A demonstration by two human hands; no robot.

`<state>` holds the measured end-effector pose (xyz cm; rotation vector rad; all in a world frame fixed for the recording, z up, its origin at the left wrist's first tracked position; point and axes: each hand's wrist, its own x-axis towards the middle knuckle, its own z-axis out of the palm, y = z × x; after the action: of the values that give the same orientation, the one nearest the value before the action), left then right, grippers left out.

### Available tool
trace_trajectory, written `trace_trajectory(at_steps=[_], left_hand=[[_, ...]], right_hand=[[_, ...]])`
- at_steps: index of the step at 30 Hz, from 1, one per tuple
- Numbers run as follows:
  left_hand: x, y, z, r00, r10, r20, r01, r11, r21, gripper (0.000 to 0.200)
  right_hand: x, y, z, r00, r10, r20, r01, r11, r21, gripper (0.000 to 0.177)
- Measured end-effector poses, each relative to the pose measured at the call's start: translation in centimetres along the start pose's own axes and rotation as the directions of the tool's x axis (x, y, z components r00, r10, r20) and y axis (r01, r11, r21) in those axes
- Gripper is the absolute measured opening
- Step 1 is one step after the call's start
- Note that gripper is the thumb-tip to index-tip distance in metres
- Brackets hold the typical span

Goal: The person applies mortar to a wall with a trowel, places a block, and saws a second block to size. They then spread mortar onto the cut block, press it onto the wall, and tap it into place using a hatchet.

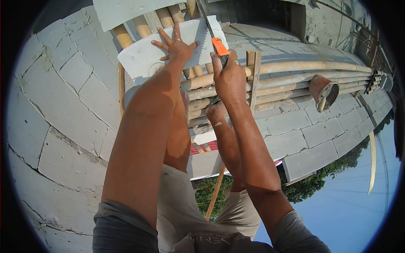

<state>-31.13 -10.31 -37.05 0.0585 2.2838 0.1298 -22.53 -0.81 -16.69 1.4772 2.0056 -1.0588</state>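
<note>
My left hand (179, 48) lies on a pale lightweight concrete block (141, 55) with its fingers spread. The block rests across bamboo poles. My right hand (231, 78) is wrapped round the orange and black handle of a handsaw (220, 45). Its dark blade runs away from me over the right end of the block, and a toothed shadow falls on the block's face just left of the blade. My fingers are well to the left of the blade.
A second pale block (122, 10) lies beyond the first. Long bamboo poles (287, 86) stretch right, behind a wooden upright (255, 80). A dirty bucket (324, 90) sits on the right. Block walls (63, 101) rise on the left, and my bare feet stand on the poles.
</note>
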Motion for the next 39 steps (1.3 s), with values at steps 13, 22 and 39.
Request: trace_trajectory(at_steps=[13, 22, 39], left_hand=[[0.0, 0.0, 0.3, 0.999, 0.025, -0.037, -0.025, 1.0, -0.006, 0.119], [-1.6, -0.3, -0.5, 0.998, -0.014, 0.056, 0.018, 0.998, -0.058, 0.119], [0.4, -0.2, 0.7, 0.999, 0.023, -0.036, -0.025, 0.998, -0.053, 0.116]], right_hand=[[1.4, 0.9, 2.0, 0.994, -0.084, -0.064, 0.082, 0.996, -0.032, 0.034], [-10.8, 6.3, -1.9, 0.989, -0.13, -0.066, 0.134, 0.99, 0.05, 0.028], [2.1, 1.1, 1.2, 0.989, -0.133, -0.065, 0.133, 0.991, -0.005, 0.028]])
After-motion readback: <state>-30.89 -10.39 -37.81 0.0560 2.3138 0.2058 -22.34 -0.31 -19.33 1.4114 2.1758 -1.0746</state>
